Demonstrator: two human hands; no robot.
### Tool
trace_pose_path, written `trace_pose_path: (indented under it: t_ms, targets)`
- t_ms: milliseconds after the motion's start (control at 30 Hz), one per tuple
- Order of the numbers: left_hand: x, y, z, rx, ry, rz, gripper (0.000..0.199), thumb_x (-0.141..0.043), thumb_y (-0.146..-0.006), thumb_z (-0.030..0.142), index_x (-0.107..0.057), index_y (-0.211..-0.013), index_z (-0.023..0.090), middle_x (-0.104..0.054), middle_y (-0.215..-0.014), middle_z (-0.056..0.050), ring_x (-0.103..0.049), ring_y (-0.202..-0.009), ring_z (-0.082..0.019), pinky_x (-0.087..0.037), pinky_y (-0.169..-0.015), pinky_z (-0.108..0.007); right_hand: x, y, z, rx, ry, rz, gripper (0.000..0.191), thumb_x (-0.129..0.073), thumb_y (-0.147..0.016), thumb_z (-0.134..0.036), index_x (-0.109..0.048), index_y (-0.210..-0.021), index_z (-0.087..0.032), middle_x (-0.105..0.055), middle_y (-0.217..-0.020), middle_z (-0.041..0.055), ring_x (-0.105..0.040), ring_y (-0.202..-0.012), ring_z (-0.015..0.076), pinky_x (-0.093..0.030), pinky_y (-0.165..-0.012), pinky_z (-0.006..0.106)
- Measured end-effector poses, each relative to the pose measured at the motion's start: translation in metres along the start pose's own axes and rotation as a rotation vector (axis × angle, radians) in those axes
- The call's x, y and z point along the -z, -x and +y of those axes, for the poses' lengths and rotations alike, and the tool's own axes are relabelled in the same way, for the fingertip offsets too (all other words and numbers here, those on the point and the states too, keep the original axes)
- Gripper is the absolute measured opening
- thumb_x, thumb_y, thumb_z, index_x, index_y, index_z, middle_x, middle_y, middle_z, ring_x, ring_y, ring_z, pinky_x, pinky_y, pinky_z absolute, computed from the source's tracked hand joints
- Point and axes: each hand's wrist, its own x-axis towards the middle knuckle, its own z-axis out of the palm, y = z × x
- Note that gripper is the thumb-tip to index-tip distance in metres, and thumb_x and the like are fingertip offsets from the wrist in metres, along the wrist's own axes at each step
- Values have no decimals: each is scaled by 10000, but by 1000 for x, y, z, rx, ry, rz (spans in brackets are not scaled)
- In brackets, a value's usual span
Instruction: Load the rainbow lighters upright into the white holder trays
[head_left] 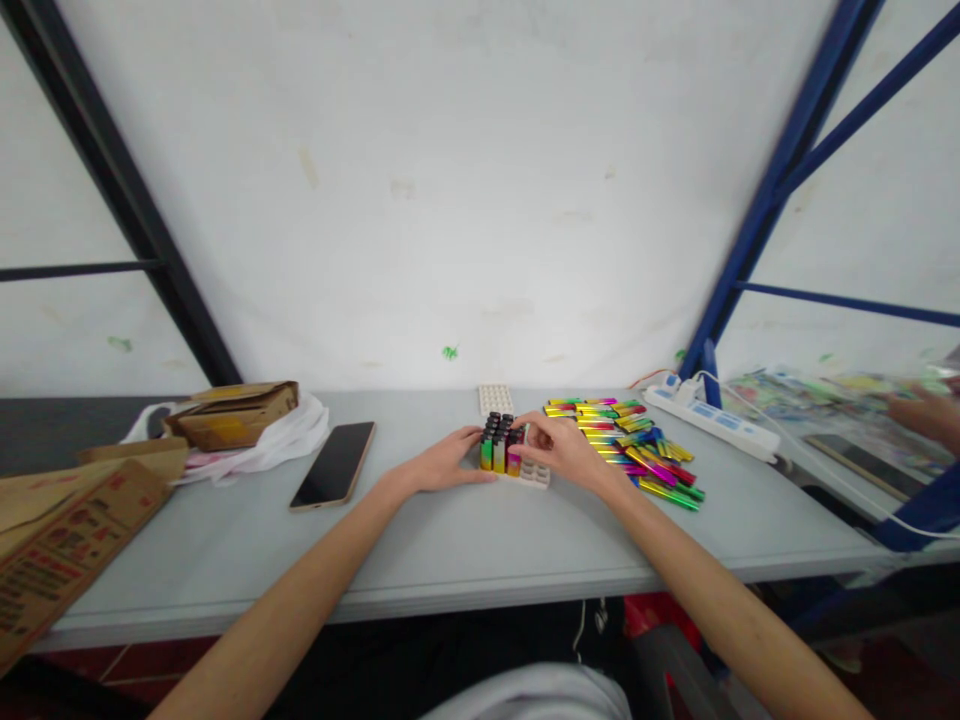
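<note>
A small white holed tray [538, 474] lies on the table before me. Shiny rainbow-coloured tubes with dark tops [498, 450] stand upright in its left part, and bare holes show at its right front. My left hand [448, 460] curves round the tray's left side, thumb along the front corner and fingers at the back. My right hand [559, 447] is over the right side of the standing tubes, thumb and fingers pinched at a pinkish tube [514, 464], whose top is partly hidden. Many loose shiny tubes [637, 445] lie in a pile beyond my right hand.
Against the wall is another white holed tray [494, 399]. A phone [334, 466] lies left, near a white plastic bag [289, 440] and cardboard boxes [240, 415]. Right are a power strip [712, 420], a blue metal frame [772, 190] and another person's hand [926, 412].
</note>
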Motion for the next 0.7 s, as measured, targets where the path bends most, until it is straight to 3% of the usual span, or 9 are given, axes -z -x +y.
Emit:
trace_pose_path:
  t_ms: [200,333,433,700]
  targets:
    - [1,-1,0,21,-12,-31,837,-688,-862,640,-464,-1495,142,-451,-1569,-172,-436,-1438,-335,-304,-1243,-459,43,-8,33,-119,288,147,287,-512,-1027,-355,-724,-963,-172,-724,-819,55,-631,-722,177,-456,-715,276]
    - [1,-1,2,30,-15,-36,837,-694,-858,635,-468,-1493,138,-445,-1576,-174,-429,-1445,-335,-299,-1247,-455,68,-17,70,-233,571,-89,194,-586,-962,-210,-769,-955,-145,-758,-974,136,-683,-918,235,-483,-860,307]
    - [2,0,3,38,-18,-37,838,-701,-854,631,-469,-1492,140,-444,-1577,-174,-432,-1443,-337,-301,-1247,-456,71,-20,91,-245,639,-249,205,-599,-930,-167,-797,-975,-147,-769,-1039,148,-697,-981,262,-491,-909,321]
    - [3,0,4,39,-17,-49,855,-698,-860,623,-455,-1497,106,-438,-1575,-193,-424,-1446,-338,-296,-1247,-450,68,-16,109,-235,598,-300,225,-688,-871,-196,-780,-1074,-163,-759,-1090,132,-688,-1017,262,-498,-922,326]
